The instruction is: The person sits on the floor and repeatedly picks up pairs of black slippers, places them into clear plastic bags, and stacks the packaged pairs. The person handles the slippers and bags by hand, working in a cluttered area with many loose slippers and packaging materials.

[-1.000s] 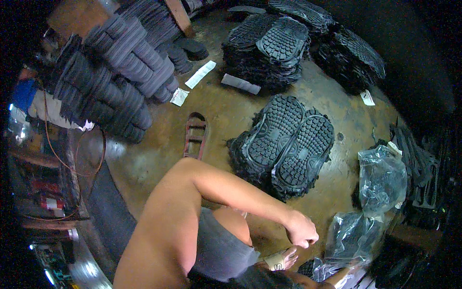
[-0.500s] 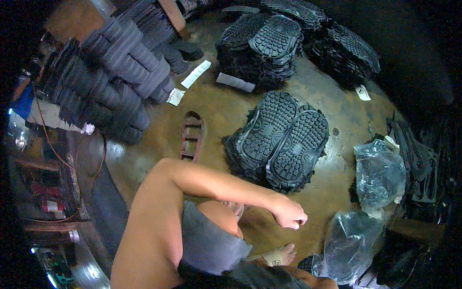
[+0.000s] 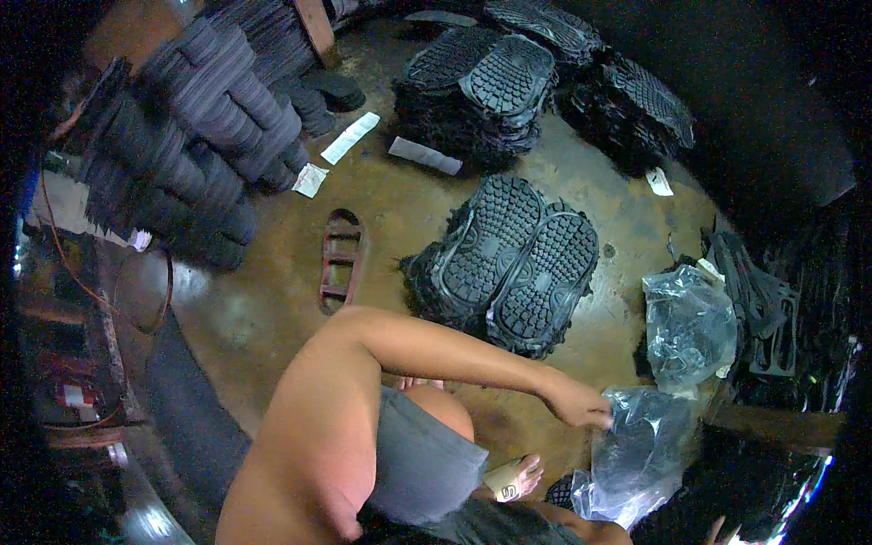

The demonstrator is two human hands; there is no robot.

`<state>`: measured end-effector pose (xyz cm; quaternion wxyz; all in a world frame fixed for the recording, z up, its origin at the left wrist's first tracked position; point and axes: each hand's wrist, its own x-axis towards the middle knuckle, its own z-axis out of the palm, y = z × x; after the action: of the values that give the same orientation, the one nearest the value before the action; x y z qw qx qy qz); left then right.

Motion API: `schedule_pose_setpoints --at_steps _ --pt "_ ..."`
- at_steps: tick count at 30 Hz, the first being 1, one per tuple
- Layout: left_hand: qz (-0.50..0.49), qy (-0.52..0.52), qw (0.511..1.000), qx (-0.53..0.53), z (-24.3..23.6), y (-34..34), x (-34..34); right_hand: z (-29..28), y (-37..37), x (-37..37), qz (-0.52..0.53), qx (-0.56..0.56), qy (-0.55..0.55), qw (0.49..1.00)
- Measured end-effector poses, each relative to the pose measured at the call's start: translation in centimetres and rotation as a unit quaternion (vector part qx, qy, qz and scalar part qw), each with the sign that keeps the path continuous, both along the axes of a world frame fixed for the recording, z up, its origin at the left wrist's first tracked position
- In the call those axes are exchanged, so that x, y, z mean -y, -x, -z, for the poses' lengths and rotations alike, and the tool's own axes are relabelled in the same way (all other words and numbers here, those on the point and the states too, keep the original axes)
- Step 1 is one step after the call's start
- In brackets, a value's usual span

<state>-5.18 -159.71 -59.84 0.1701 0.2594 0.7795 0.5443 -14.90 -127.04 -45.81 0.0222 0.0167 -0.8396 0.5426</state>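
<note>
My left hand (image 3: 581, 409) reaches to the edge of a clear plastic bag (image 3: 649, 440) at the lower right; its fingers are blurred, so any grip is unclear. A few fingertips of my right hand (image 3: 718, 531) show at the bottom edge, beyond that bag, with the rest hidden. Above lies a second clear bag (image 3: 690, 322). Left of the bags, a thick pile of black treaded rubber soles (image 3: 504, 245) sits on the concrete floor (image 3: 254, 327). A reddish sole-shaped frame with crossbars (image 3: 341, 259) lies left of the pile.
Tall stacks of dark sole pieces (image 3: 213, 91) stand at upper left, more sole piles (image 3: 504, 73) at the back, and black offcuts (image 3: 763, 309) at right. Paper strips (image 3: 350, 136) lie between stacks. A thin hose (image 3: 59, 236) loops along the left side. My bare foot (image 3: 518, 477) rests below.
My left hand rose slightly, then moved right to the lower bag's edge. The right hand's fingertips have shifted toward the bottom right. The whole view has shifted a little.
</note>
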Motion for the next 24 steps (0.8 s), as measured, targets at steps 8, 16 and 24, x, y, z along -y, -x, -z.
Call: schedule_pose_setpoints --at_steps 8,16,24 --pt "-0.354 -0.343 0.863 0.110 -4.0 -0.2 7.3 -7.2 1.1 11.2 -0.062 -0.011 0.097 0.993" --pt "-0.503 -0.239 0.815 -0.158 -12.8 -7.5 19.7 -4.3 1.7 26.7 -0.131 0.069 0.277 0.949" --pt "-0.636 0.156 0.738 0.164 4.5 -9.6 25.4 17.2 0.8 34.5 -0.302 0.213 -0.123 0.921"
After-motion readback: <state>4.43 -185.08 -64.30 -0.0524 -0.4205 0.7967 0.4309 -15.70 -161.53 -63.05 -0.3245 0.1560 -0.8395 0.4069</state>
